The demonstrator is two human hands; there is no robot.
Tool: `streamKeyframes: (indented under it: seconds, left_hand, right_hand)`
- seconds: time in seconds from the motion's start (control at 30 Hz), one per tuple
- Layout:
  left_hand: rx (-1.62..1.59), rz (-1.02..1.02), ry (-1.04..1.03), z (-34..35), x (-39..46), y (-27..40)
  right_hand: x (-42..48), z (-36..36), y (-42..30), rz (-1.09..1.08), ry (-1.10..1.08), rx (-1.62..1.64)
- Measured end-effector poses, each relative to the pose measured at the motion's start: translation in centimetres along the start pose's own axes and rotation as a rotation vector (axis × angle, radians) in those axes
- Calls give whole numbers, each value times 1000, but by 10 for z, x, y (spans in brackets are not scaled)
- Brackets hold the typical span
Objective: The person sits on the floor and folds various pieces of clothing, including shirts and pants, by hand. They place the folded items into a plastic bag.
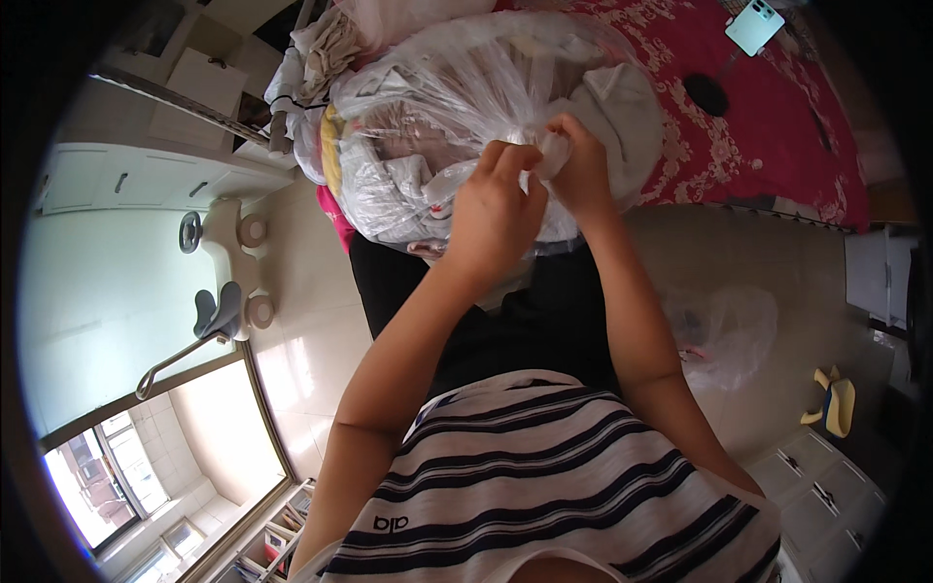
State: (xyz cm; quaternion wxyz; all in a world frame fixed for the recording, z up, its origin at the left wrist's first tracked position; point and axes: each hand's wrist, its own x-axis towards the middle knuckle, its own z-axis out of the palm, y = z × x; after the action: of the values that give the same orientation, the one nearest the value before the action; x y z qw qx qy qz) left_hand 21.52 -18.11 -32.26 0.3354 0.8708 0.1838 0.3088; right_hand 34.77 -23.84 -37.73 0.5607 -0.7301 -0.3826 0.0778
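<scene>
A large clear plastic bag (408,109) filled with folded clothes and fabrics, white, grey and yellow, lies before me at the edge of a bed with a red floral cover (773,138). Its gathered neck (516,135) is bunched at the top. My left hand (499,200) grips the plastic on the left side of the neck with bent fingers. Close beside it, my right hand (579,164) pinches a twisted end of the plastic. The two hands are nearly touching. Fingertips are partly hidden by the plastic.
A phone (755,28) on a holder and a dark round object (705,95) are on the bed. Crumpled fabric (328,58) lies left of the bag. A child's ride-on toy (226,255) stands left on the tiles. Right are a thin plastic bag (729,335) and a yellow toy (838,404).
</scene>
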Motion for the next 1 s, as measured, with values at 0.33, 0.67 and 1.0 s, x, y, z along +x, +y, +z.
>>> streamKeyframes:
  seconds: [0.33, 0.67, 1.0]
  left_hand:
    - [-278, -282, -268, -25, 15, -37]
    - [-610, -535, -238, -16, 19, -37]
    - [-1070, -715, 170, 3, -6, -40]
  right_hand:
    - [-20, -15, -15, -146, -161, 256]
    - [-15, 15, 8, -159, 173, 114]
    - [-37, -8, 3, -531, 225, -45]
